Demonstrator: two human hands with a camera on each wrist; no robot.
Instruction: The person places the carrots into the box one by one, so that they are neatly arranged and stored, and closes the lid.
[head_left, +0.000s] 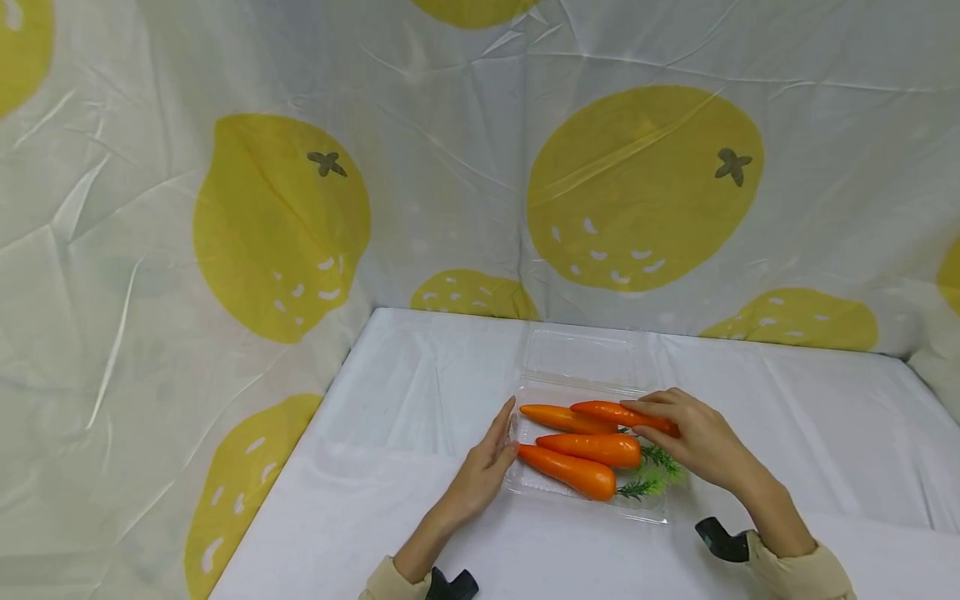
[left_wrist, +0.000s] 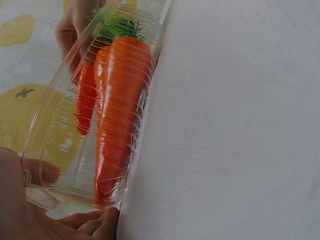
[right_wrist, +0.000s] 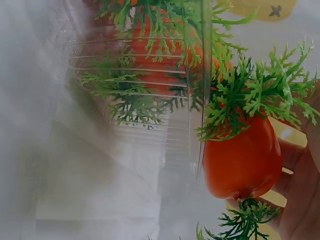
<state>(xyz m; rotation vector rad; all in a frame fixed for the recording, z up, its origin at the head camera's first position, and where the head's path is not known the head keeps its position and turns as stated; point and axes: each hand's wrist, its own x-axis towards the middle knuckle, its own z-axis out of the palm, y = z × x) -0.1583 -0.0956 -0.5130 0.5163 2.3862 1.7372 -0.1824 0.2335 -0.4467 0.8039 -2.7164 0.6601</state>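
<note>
A clear plastic box [head_left: 588, 508] lies on the white table with its lid [head_left: 577, 354] folded back behind it. Several glossy orange carrots with green tops are in or above it, side by side, tips to the left. My left hand [head_left: 480, 477] holds the box's left end, thumb over the rim near the tip of the front carrot [head_left: 573, 473]. My right hand [head_left: 701, 437] pinches the rear carrot [head_left: 611, 412] near its thick end, above the box's back right. In the right wrist view, that carrot [right_wrist: 244, 162] sits against the fingers, its leaves pointing down.
The white cloth-covered table [head_left: 390, 392] stretches out on both sides of the box. A pale curtain [head_left: 450, 167] printed with yellow lemons hangs behind the table and along its left side. Black mounts [head_left: 723, 540] are worn at both wrists.
</note>
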